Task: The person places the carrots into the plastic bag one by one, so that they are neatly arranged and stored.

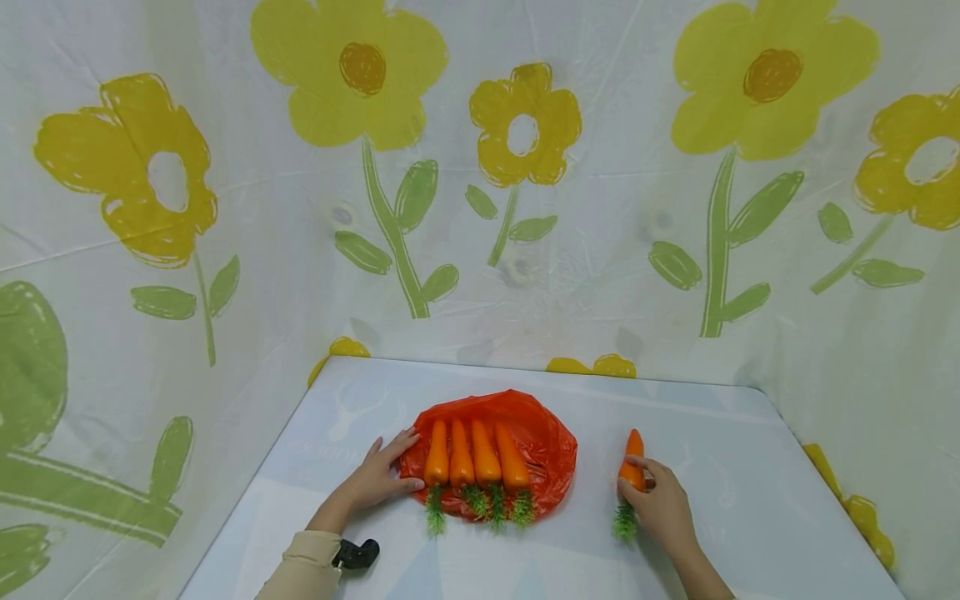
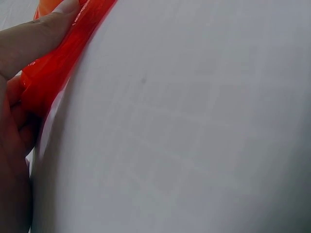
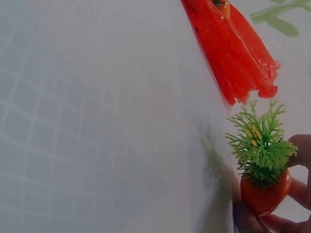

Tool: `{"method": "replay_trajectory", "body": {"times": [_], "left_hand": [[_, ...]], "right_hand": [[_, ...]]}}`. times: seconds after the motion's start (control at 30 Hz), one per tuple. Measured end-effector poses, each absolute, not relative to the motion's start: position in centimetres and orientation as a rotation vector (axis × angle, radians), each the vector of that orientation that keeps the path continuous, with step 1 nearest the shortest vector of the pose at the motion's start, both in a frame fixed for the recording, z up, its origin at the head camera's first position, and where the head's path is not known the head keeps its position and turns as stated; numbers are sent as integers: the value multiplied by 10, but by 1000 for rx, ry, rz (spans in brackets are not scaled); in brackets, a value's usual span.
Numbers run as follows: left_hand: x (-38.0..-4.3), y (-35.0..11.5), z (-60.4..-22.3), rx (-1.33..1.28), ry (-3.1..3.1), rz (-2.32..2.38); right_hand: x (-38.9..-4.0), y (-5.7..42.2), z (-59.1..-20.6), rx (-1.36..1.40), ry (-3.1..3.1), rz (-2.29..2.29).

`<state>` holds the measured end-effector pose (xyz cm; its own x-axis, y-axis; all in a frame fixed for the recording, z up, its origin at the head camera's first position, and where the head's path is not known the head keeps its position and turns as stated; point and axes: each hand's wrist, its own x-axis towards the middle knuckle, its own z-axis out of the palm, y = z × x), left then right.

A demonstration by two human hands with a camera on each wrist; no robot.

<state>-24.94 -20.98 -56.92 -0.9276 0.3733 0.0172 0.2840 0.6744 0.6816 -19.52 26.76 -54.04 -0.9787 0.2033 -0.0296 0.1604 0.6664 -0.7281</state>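
A red plastic bag [image 1: 551,462] lies spread flat, with several toy carrots [image 1: 483,454] side by side on it, orange with green leafy tops toward me. At the bag's left edge rests my left hand [image 1: 378,479], fingers spread, thumb near the leftmost carrot. The left wrist view shows the thumb [image 2: 34,43] over the red plastic [image 2: 53,77]. To the right of the bag, my right hand [image 1: 663,508] grips another toy carrot [image 1: 634,446] by its thick end, tip pointing away. Its green top [image 3: 260,145] sticks out between thumb and fingers in the right wrist view.
The pale table [image 1: 375,392] has rounded far corners. A black object [image 1: 356,554] sits at my left wrist beside the beige sleeve [image 1: 303,567]. Behind and at both sides hangs a white curtain [image 1: 600,250] printed with yellow flowers.
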Motion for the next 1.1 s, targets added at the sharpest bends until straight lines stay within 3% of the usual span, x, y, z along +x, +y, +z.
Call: {"method": "replay_trajectory", "body": {"times": [1.1], "left_hand": [[-250,-210,-569,538,2777,1060]], "right_hand": [[-192,261,-544,-284,-2727,1339]]}}
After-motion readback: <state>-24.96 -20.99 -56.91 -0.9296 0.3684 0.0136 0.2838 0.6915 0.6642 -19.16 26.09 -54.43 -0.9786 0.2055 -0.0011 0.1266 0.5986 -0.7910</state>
